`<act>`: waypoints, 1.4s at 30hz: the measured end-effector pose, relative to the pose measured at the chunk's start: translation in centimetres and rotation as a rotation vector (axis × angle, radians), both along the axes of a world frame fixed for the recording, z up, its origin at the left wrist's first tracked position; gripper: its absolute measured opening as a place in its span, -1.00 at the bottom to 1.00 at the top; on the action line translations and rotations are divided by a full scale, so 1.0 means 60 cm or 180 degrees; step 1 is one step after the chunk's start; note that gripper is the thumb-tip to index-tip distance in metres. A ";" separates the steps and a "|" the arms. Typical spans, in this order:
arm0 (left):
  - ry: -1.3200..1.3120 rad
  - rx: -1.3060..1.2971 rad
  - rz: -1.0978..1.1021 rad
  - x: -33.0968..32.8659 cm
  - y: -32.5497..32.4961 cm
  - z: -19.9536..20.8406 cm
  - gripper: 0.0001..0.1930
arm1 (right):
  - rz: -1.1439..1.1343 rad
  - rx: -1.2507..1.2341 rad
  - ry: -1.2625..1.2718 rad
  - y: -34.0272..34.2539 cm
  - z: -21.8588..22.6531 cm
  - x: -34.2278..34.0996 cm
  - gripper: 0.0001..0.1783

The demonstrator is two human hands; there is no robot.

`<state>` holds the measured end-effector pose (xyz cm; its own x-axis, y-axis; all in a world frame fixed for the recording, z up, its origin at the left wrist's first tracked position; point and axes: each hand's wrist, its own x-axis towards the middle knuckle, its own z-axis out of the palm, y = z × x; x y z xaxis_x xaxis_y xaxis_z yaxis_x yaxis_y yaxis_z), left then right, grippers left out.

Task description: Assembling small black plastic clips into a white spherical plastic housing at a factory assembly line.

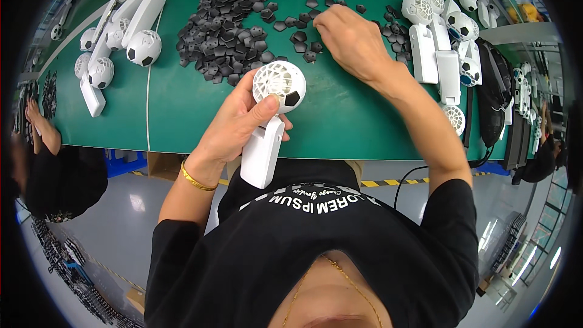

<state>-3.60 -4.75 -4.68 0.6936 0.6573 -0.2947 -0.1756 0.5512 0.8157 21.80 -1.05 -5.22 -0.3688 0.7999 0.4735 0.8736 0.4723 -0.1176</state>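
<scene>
My left hand [240, 118] is wrapped round a white handheld fan [260, 157], its thumb resting on the round head. That head is a football-like grille with one black pentagon on its lower right side; other openings show bare white ribs. My right hand [349, 39] reaches over the green table among scattered black pentagon pieces [299, 37]. Its fingers are bent down and drawn together, and whatever is between the tips, if anything, is hidden. A large heap of the same black pentagons [221, 30] lies to the left of my right hand.
Several white fans with football heads [144, 47] lie on the table's left side. More fans [424, 54] are piled at the right, beside a black bag [495, 88]. Another person's arm [44, 124] shows at the far left. A black cable [405, 177] hangs near the front edge.
</scene>
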 end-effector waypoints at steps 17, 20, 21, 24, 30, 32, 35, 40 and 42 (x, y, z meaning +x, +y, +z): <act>0.0070 0.0283 -0.0218 0.007 -0.005 0.006 -0.25 | 0.0665 -0.3421 0.4198 -0.085 0.035 -0.039 -0.81; 0.0163 0.0428 -0.0262 0.003 -0.015 -0.001 -0.17 | 0.0689 -0.3744 0.4469 -0.093 0.022 -0.044 -0.77; 0.0209 0.0507 -0.0278 0.003 -0.015 -0.003 -0.13 | 0.0699 -0.3725 0.4440 -0.093 0.019 -0.042 -0.77; 0.0234 0.0560 -0.0318 -0.001 -0.020 -0.006 -0.13 | 0.0690 -0.4282 0.4655 -0.111 0.009 -0.037 -0.74; 0.0296 0.0661 -0.0291 0.002 -0.021 -0.009 -0.15 | 0.0342 -0.4039 0.4303 -0.106 0.018 -0.041 -0.78; 0.0262 0.0573 -0.0164 0.007 -0.020 -0.004 -0.16 | 0.0049 -0.3682 0.3752 -0.093 0.029 -0.036 -0.82; 0.0272 0.0422 -0.0091 0.007 -0.015 0.006 -0.20 | -0.0019 -0.1558 0.2216 -0.063 0.018 -0.020 -0.86; 0.0339 0.0383 -0.0008 0.000 -0.011 0.000 -0.24 | 0.0286 -0.0198 0.0319 -0.040 0.007 -0.004 -0.86; 0.0356 0.0449 0.0064 -0.005 -0.013 -0.001 -0.23 | 0.0350 -0.0161 0.0212 -0.035 -0.001 0.000 -0.85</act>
<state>-3.91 -5.51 -4.76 0.6481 0.7109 -0.2732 -0.0893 0.4273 0.8997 21.81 -3.17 -5.28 -0.4245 0.7799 0.4599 0.8063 0.5567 -0.1998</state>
